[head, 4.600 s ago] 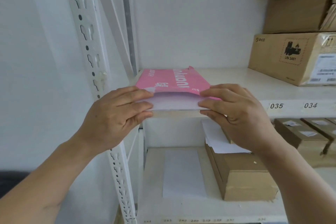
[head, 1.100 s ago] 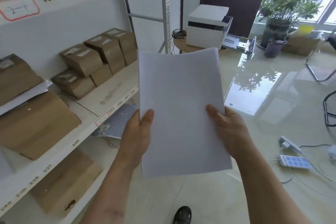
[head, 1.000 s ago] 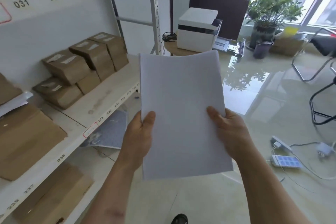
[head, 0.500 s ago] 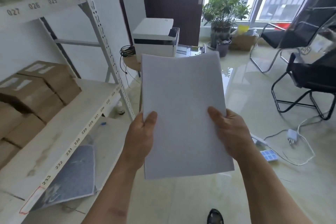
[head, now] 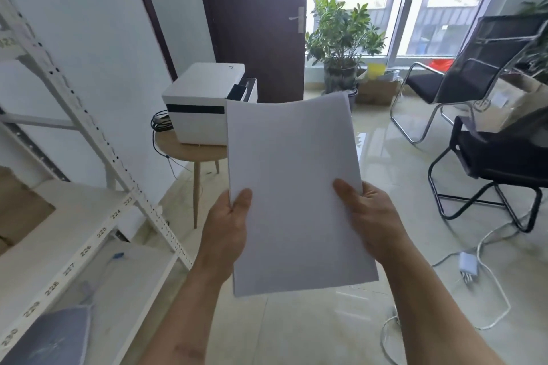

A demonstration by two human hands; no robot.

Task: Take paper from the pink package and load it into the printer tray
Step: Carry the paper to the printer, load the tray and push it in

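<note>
Paper pinched at both side edges by left hand and right hand; printer ahead. Risk: sheets fanned or dropped if pinch is slackened.

White paper, white printer with a black band, tan stool, black chairs, dark brown door

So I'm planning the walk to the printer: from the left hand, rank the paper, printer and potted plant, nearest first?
1. Paper: held in the left hand itself, at its left edge.
2. Printer: ahead on the round stool, up and left of the hand.
3. Potted plant: farthest, by the window behind the printer, to the right.
</note>
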